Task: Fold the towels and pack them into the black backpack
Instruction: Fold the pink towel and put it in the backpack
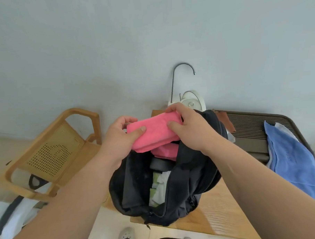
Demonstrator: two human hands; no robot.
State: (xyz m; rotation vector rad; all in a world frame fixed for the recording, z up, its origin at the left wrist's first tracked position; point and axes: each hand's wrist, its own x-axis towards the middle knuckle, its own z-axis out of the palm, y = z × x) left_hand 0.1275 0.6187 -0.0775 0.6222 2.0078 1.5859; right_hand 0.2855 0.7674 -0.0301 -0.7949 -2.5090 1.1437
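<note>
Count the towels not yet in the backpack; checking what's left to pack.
2: a folded pink towel held over the black backpack; a blue towel draped on the slatted tray. A pale cloth beneath may be another.

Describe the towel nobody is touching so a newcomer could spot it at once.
Start at the wooden table bearing the open black backpack. Right of it lies a dark slatted tray, with the blue towel draped over its right end. It is the only blue cloth, unfolded, unlike the folded pink towel gripped by the left hand and right hand.
</note>
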